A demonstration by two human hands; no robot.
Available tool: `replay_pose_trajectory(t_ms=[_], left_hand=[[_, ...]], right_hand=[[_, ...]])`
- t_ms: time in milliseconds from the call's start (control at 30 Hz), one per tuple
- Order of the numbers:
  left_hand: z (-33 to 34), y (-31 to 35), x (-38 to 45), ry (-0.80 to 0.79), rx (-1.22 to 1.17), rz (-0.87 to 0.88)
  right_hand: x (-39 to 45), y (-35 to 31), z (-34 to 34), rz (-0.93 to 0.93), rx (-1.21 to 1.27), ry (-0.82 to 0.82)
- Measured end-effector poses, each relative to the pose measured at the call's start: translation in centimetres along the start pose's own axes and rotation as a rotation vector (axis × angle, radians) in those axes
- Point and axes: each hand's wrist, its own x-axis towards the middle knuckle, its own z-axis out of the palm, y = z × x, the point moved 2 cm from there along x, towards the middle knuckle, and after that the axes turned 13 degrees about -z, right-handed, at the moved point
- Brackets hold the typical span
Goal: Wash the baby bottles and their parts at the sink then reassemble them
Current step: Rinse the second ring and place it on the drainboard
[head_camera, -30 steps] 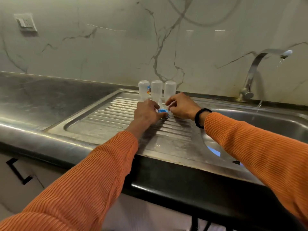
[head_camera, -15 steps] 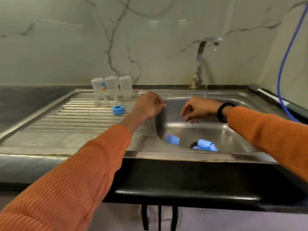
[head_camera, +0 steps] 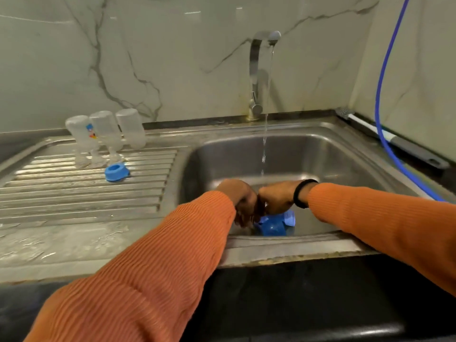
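Three clear baby bottles (head_camera: 104,130) stand upside down in a row at the back of the drainboard (head_camera: 74,196), with small clear parts at their feet. A blue screw ring (head_camera: 116,172) lies just in front of them. Both of my hands are down inside the sink basin (head_camera: 325,159), knuckles almost touching. My left hand (head_camera: 243,202) points its fingers downward and my right hand (head_camera: 276,197) is beside it, both right above several blue caps (head_camera: 274,227) on the basin floor. The fingertips are hidden, so any hold on a cap is unclear.
The tap (head_camera: 256,70) runs a thin stream of water (head_camera: 265,144) that lands just behind my right hand. A blue hose (head_camera: 380,95) hangs down the right wall. A long-handled tool (head_camera: 399,146) lies on the counter behind the basin's right rim.
The view swung right from the drainboard to the basin. Both hands left the blue ring on the drainboard, crossed over the basin and dropped down onto the blue caps.
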Motion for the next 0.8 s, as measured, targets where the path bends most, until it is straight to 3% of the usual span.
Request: replay_pose_trajectory(t_ms=[300,500,567,667,733,800], left_hand=[[-1.7,-2.0,-0.3,0.130,-0.117,-0.091],[-2.5,-1.8,-0.9,0.373,-0.198,-0.054],[-2.9,-1.9,-0.6,0.537,-0.297,-0.054],[-3.8,-1.9,-0.6,0.720,-0.466,0.010],[-4.4,-1.6,-0.8,0.768,-0.555,0.109],[-4.6,-1.3,-1.1,0.795,-0.660,0.198]], right_hand=[[3.2,-0.1,2.5,0.176,0.001,0.115],[2.8,-0.1,1.4,0.246,0.124,0.138],[2.4,0.6,-0.4,0.268,0.209,0.257],[1.5,2.5,-3.4,0.237,0.270,0.647],[0.8,3.8,-4.6,0.201,0.190,0.924],[0.4,4.5,-5.4,0.177,0.045,1.089]])
